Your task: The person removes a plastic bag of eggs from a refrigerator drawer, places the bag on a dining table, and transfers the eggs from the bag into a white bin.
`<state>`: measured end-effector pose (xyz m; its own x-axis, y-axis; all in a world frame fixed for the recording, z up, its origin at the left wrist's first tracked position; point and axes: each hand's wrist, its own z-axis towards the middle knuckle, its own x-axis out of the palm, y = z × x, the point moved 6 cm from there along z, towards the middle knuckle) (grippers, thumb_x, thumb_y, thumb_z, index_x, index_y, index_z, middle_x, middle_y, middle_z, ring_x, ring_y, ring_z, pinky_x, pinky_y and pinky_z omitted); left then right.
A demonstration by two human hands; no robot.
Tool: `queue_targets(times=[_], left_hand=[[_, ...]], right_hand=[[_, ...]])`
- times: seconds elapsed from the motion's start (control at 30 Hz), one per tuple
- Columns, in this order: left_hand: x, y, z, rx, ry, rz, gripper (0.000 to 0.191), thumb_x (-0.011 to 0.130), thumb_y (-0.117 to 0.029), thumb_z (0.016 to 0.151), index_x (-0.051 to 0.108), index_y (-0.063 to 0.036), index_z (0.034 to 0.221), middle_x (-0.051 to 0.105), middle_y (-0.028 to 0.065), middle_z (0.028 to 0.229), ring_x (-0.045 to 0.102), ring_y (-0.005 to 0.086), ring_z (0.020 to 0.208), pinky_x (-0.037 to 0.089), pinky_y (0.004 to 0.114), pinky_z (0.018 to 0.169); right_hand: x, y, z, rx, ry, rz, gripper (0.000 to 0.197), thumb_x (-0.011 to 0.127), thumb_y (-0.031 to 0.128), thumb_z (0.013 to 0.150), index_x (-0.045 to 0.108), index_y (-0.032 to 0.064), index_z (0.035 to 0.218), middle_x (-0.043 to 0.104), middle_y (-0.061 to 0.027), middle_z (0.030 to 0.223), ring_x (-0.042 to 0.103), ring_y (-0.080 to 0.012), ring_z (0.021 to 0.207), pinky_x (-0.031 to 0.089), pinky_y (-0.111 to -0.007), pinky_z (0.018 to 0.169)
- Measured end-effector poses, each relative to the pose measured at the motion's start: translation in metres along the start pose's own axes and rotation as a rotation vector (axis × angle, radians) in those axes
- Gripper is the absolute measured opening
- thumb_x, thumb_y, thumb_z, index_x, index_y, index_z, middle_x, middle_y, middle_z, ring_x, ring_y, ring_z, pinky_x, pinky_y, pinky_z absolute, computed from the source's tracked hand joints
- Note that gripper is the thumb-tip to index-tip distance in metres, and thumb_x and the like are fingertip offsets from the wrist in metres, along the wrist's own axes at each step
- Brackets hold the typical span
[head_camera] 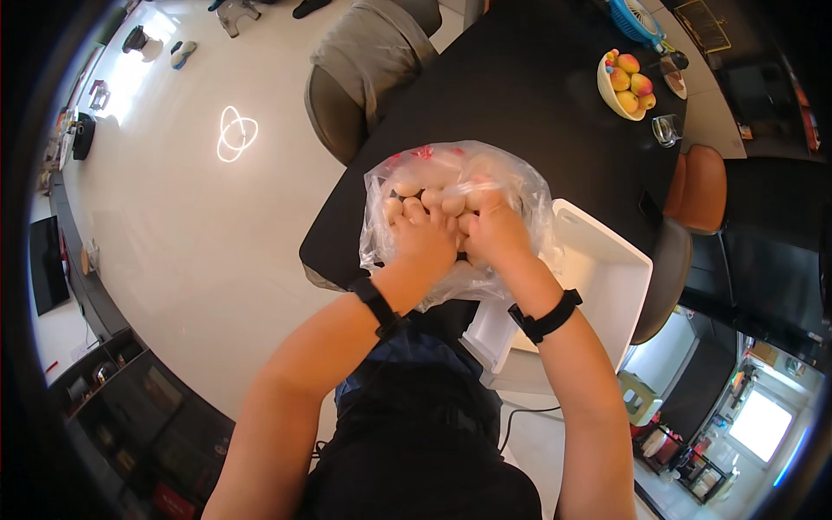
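Observation:
A clear plastic bag [375, 237] with red print lies open on the black table [520, 84], close to its near edge. Inside it are several pale brown eggs [454, 204] over dark, gapped patches. My left hand [426, 244] reaches into the bag's mouth, its fingers bent down among the eggs. My right hand [504, 227] is beside it at the right of the eggs, fingers partly under the plastic. Whether either hand grips an egg is hidden. Right of the bag stands a white plastic bin [601, 279], partly behind my right forearm.
A bowl [611, 97] of mangoes and a drinking glass [666, 130] stand at the table's far right. Beyond them is a blue fan [634, 19]. A chair draped with grey cloth [370, 52] is at the left edge, an orange-brown chair [702, 188] at the right.

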<state>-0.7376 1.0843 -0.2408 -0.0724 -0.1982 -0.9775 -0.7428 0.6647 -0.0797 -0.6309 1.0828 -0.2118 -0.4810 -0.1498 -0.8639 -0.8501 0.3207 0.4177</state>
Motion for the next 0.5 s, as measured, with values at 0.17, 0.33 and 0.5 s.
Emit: queue_targets(times=[0.17, 0.33, 0.5], left_hand=[[0.025, 0.001, 0.008, -0.139, 0.325, -0.062, 0.059, 0.062, -0.050, 0.067, 0.048, -0.0145, 0.113, 0.045, 0.0093, 0.117, 0.043, 0.0339, 0.106, 0.036, 0.053, 0.078], [0.034, 0.001, 0.011, -0.074, 0.452, -0.096, 0.059, 0.060, -0.048, 0.070, 0.046, -0.0177, 0.118, 0.041, 0.0092, 0.123, 0.040, 0.0333, 0.111, 0.036, 0.050, 0.084], [0.032, 0.012, 0.011, -0.020, 0.164, -0.152, 0.050, 0.061, -0.035, 0.069, 0.052, -0.0147, 0.113, 0.044, 0.0090, 0.119, 0.044, 0.0324, 0.106, 0.038, 0.041, 0.088]], right_hand=[[-0.048, -0.005, 0.003, 0.022, -0.390, 0.622, 0.038, 0.054, 0.009, 0.078, 0.040, 0.0011, 0.112, 0.058, -0.0215, 0.089, 0.060, -0.0336, 0.076, 0.049, -0.036, 0.067], [-0.020, 0.010, -0.004, -0.100, 0.115, 0.080, 0.026, 0.050, 0.014, 0.083, 0.049, 0.0057, 0.107, 0.058, -0.0165, 0.098, 0.061, -0.0311, 0.078, 0.049, -0.036, 0.069], [-0.054, 0.058, -0.023, -0.311, -0.157, -0.108, 0.018, 0.050, 0.010, 0.080, 0.056, 0.0080, 0.097, 0.059, -0.0129, 0.093, 0.058, -0.0298, 0.083, 0.047, -0.038, 0.069]])
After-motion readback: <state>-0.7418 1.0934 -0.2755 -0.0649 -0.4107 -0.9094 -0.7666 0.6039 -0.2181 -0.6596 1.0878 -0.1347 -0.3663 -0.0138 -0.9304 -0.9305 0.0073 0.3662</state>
